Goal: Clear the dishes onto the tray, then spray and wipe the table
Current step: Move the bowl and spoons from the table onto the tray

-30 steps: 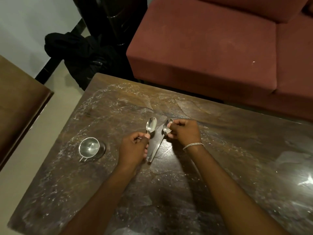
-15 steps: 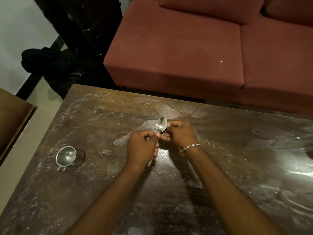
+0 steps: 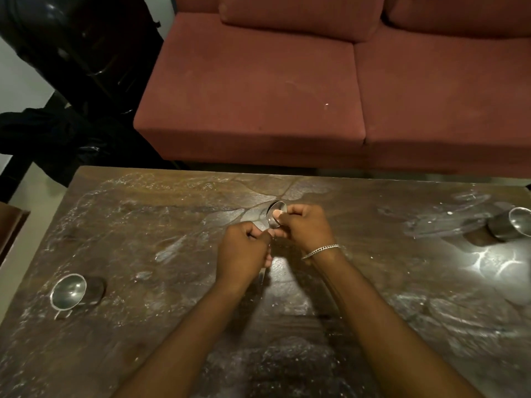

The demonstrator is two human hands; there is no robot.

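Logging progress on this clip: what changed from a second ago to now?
The two spoons, held apart a second ago, one per hand, have been brought together and stacked; the left hand grips the handles, the right hand pinches the bowls. The steel cup stays on the table.

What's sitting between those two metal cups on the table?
In the head view, between the left cup and right cup are just the left hand and right hand, both holding a spoon; otherwise smeared bare table.
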